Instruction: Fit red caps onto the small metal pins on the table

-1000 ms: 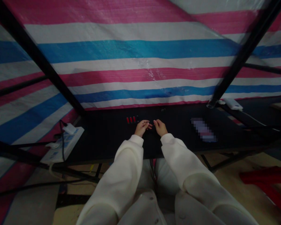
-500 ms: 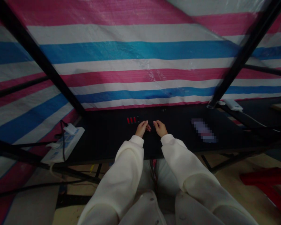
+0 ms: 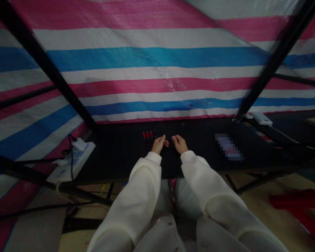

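Just above the black table (image 3: 115,154), my left hand (image 3: 159,143) is closed, thumb against the fingers, with some fingertips curled toward the right. My right hand (image 3: 180,143) faces it across a small gap, its thumb and fingers pinched together. Whatever either hand holds is too small and dark to make out. Beyond my left hand and to its left lie three red, stick-like pieces (image 3: 147,135) in a row. Tiny dark bits (image 3: 154,133) sit beside them. A few small pale metallic-looking bits (image 3: 183,124) lie farther back on the table.
A white power strip (image 3: 80,159) with plugs and cables lies at the table's left end. On the right is a blurred-out flat object (image 3: 229,147). A white adapter-like box (image 3: 262,118) lies farther right. Black metal posts (image 3: 267,66) and a striped sheet (image 3: 157,57) stand behind.
Both hands stay almost in place, still closed and facing each other. The view shifts very slightly; nothing on the table has visibly moved.
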### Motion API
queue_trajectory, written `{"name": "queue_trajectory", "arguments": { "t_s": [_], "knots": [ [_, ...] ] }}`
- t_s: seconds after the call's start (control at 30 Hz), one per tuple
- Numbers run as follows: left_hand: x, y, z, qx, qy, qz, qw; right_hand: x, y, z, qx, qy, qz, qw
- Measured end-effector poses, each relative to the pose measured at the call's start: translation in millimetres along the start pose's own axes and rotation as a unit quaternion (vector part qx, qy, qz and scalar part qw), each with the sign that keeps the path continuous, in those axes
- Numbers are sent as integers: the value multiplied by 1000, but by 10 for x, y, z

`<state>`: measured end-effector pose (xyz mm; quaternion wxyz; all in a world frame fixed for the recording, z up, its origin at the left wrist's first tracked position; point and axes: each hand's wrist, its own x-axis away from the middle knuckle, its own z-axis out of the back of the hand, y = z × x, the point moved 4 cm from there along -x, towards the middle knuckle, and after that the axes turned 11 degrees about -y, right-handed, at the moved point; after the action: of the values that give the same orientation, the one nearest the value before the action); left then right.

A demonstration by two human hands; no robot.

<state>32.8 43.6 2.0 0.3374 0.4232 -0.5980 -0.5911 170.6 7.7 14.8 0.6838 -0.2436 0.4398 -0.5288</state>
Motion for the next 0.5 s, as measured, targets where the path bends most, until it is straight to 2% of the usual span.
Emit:
{"name": "queue_trajectory", "arguments": {
  "t_s": [0.33,0.5],
  "knots": [
    [-55,-71,74,-11,42,-12,999,-12,27,-1,-48,24,19,998],
    [-49,-55,120,3,80,-23,997,-16,95,16,-62,47,-4,997]
  ]
}}
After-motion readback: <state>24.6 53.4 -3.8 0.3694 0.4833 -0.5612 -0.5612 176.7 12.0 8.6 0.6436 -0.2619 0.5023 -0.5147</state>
